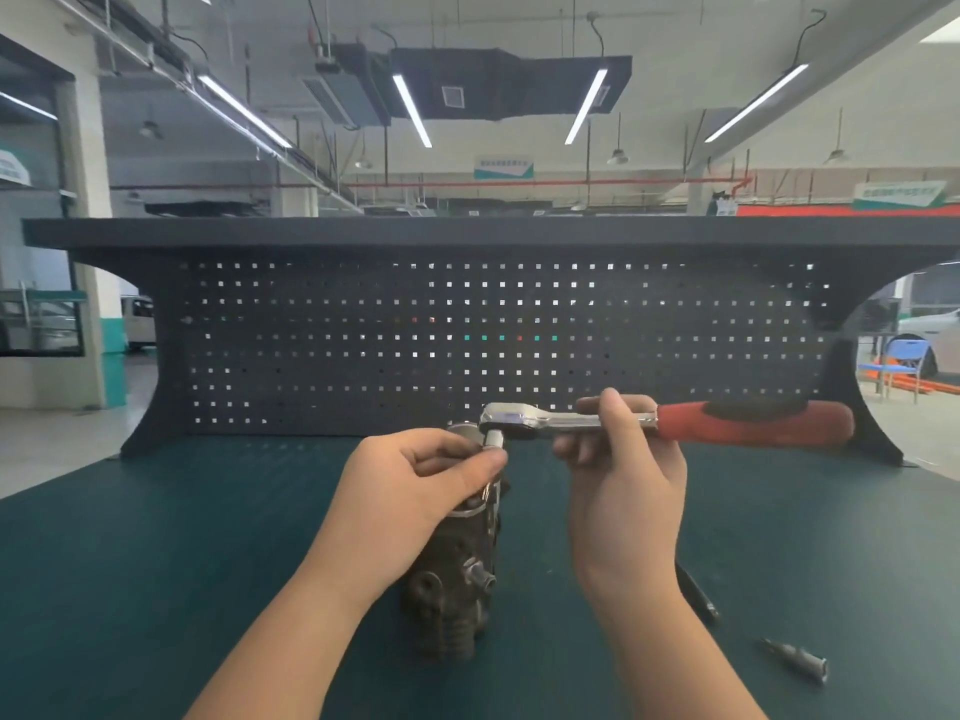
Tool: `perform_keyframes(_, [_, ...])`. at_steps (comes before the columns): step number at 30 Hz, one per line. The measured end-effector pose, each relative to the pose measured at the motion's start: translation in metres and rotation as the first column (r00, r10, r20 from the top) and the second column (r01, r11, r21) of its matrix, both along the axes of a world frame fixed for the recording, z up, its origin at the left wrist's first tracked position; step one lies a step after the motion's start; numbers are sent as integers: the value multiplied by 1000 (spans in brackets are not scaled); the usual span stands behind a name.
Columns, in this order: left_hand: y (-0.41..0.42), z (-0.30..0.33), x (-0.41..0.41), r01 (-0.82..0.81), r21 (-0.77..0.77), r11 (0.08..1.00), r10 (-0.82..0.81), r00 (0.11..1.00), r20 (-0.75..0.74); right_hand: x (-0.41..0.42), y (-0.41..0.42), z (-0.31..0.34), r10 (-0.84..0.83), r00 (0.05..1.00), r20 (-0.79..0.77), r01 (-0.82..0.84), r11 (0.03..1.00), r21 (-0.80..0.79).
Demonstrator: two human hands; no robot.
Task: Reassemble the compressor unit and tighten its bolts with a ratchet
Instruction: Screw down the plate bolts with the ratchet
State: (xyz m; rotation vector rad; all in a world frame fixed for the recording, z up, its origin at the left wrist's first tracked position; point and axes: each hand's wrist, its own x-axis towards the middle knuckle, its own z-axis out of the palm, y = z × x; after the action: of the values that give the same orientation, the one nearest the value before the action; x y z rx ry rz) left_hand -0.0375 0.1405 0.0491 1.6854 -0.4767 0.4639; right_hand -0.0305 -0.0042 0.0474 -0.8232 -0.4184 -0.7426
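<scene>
Now left hand (415, 480) pinches socket (493, 440) atop compressor (457, 579); right hand (623, 459) grips ratchet (675, 420) shaft

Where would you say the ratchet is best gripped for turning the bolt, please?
Probably on the red handle, taken from the near side. The ratchet lies level, its head over the compressor unit, and the handle juts free to the right, giving the most leverage. The right hand now pinches only the chrome shank; the left hand steadies the socket.

The compressor (457, 574) stands on the surface (156, 563) at lower centre, the pegboard (363, 345) behind it. A socket (795, 659) lies at lower right.
</scene>
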Motion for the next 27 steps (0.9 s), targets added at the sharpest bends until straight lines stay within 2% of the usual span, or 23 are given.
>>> perform_keyframes(4, [1, 0, 2, 41, -22, 999, -41, 999, -18, -8, 6, -1, -126, 979, 161, 162, 959, -234])
perform_keyframes(7, [3, 0, 3, 62, -53, 997, -62, 998, 2, -13, 14, -1, -156, 962, 222, 219, 931, -293])
perform_keyframes(14, [2, 0, 4, 78, -117, 990, -76, 997, 20, -12, 11, -3, -110, 983, 148, 137, 974, -182])
perform_keyframes(20, [5, -1, 5, 80, -174, 982, -74, 996, 43, -16, 17, -1, -58, 981, 182, 93, 978, -189])
perform_keyframes(27, [5, -2, 6, 95, -122, 988, -91, 995, 36, -14, 13, -1, -48, 991, 122, 62, 991, -116])
